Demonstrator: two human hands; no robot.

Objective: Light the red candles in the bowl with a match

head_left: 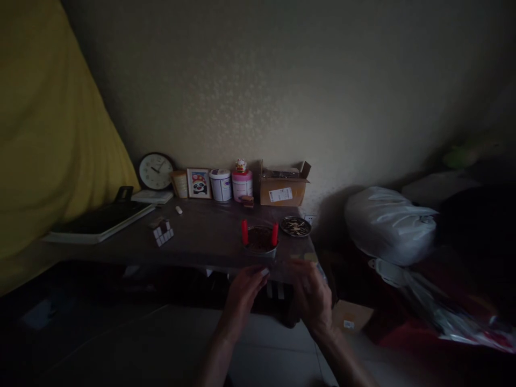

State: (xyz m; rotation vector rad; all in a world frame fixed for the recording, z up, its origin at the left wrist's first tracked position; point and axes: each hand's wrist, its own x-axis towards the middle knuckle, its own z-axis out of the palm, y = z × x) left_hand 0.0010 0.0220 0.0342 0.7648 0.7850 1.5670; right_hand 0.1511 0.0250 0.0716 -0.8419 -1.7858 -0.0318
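Observation:
My left hand (244, 287) is closed at the table's front edge, with a small pale object (264, 272) at its fingertips; its kind is too dim to tell. To its right, my right hand (312, 290) is curled in a pinch and smeared by motion, so whatever it holds cannot be made out. Just beyond both hands stands a metal bowl (262, 252) with dark contents. Two upright red candles, a left candle (244, 232) and a right candle (274, 234), stand at its sides, unlit. A round dish (295, 227) of thin matchstick-like sticks lies behind my right hand.
On the dark table (209, 231) are a puzzle cube (162, 232) and a small white item (179, 210). Along the wall stand a clock (156, 171), a panda picture (199, 183), a white tub (221, 185), a pink tub (242, 187) and an open carton (282, 192). White bag (389, 226) sits right.

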